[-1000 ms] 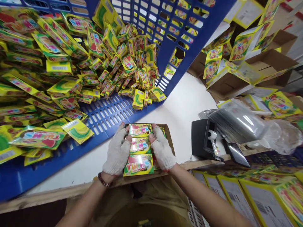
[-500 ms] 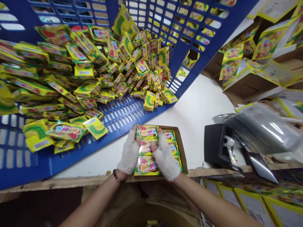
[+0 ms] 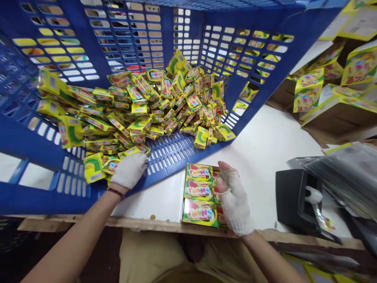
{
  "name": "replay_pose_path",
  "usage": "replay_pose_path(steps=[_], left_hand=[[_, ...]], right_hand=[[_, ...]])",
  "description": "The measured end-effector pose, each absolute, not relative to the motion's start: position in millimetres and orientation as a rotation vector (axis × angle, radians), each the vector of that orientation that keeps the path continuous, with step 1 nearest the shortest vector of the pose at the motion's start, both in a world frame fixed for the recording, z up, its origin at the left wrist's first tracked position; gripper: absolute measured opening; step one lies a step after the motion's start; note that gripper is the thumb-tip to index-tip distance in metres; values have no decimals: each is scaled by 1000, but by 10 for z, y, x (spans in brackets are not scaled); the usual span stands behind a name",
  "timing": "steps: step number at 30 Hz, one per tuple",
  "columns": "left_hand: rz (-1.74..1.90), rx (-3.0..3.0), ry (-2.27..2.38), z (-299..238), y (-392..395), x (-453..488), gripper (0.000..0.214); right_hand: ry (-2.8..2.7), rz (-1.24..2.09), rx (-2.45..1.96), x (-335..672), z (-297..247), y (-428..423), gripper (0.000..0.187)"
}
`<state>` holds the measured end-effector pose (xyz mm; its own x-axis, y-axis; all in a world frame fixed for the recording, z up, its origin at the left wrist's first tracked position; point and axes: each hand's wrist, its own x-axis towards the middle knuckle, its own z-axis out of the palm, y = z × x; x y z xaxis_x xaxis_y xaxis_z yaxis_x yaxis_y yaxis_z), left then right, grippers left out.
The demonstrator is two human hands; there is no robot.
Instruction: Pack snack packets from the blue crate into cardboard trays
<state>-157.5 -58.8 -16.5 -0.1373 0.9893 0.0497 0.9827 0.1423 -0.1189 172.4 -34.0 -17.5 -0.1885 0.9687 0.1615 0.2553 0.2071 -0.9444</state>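
My left hand point(image 3: 129, 171), in a white fingerless glove, reaches into the blue crate point(image 3: 165, 167) over the front of a heap of small yellow-green packs point(image 3: 138, 124). Its fingertips are hard to make out there, so whether it grips a pack is hidden. On the white tabletop lies a shallow cardboard box point(image 3: 216, 168) filled with "TWINS" packs point(image 3: 200, 212) in rows. My right hand point(image 3: 235, 198), gloved the same way, closes over the right side of this box. Its thumb lies over the packs and its other fingers point to the far edge.
To the right stands a black tape dispenser point(image 3: 291, 196) with a white roll. Clear plastic sleeves point(image 3: 347, 177) are piled beyond it. Open printed cartons point(image 3: 338, 114) crowd the far right. The wooden table edge point(image 3: 165, 225) runs close to my body.
My left hand has left the box and moved left into the crate, onto the packs. My right hand has shifted from the middle of the box to its right side. The view has swung left.
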Motion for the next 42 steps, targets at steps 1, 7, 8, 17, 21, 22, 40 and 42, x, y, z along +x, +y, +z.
replay_pose_path(steps=[1,7,8,17,21,22,40,42], left_hand=[[84,-1924,-2306,-154,-575,-1593,33],[312,-1756,-2402,-19,-547,-1682,46],[262,-1791,-2399,1,-557,-1684,41],[-450,-1960,-2309,-83,-669,-1394,41],[-191,-2031,-2288,-261,-590,-1277,56],[-153,-2027,-2290,-297,-555,-1255,51],[-445,-2087,-2364,-113,-255,-1060,28],[-333,-1975,-2385,-31,-433,-1080,35]], right_hand=[[-1637,1045,-1156,1717,-117,-322,55],[-1804,922,-1002,1505,91,-280,39],[-1843,891,-970,1460,100,-282,39],[-2175,713,-555,1075,207,-159,34],[-2192,723,-535,1030,207,-137,34],[-2199,730,-542,1036,197,-140,34],[-2021,941,-906,1066,262,-85,37],[-1965,987,-997,1119,281,-69,36]])
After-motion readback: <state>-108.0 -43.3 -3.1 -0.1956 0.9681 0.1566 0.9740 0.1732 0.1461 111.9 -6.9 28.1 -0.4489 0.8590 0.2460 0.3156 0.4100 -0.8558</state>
